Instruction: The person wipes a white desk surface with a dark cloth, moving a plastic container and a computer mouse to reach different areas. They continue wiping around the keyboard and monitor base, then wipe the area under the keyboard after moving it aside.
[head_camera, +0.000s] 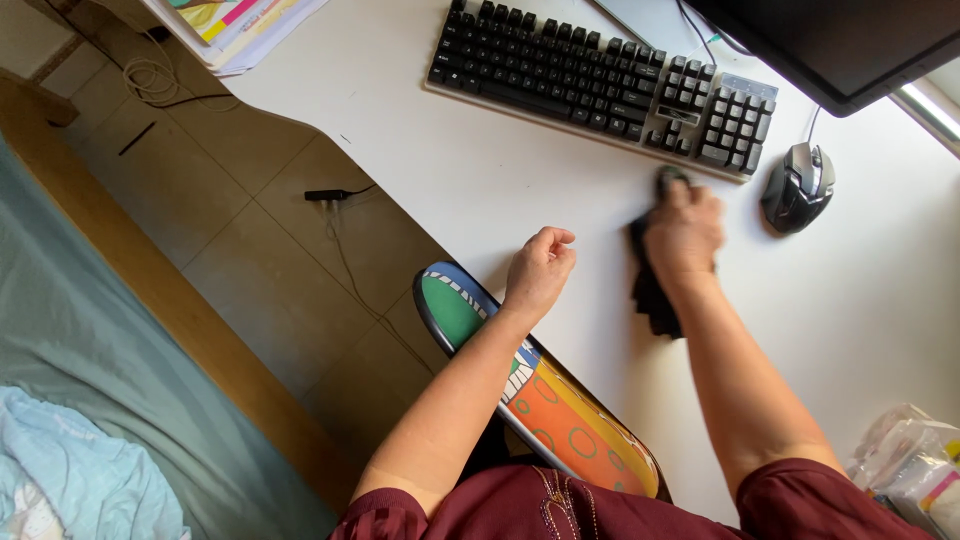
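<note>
Right hand (684, 228) lies palm-down on a dark cloth (650, 290), fingers curled over its upper part and pressing it to the white desk (480, 180). The cloth shows beyond the fingertips and trails back below the wrist; the hand is blurred. Just ahead of the fingertips lies the near edge of a black keyboard (600, 80). To the outer side of the grip, near but apart, sits a black and silver mouse (797, 186). Left hand (540, 270) rests at the desk edge, well to the inner side of the cloth, loosely curled into a soft fist and holding nothing. Beneath that forearm lies a colourful board (560, 410), green at one end, orange at the other.
</note>
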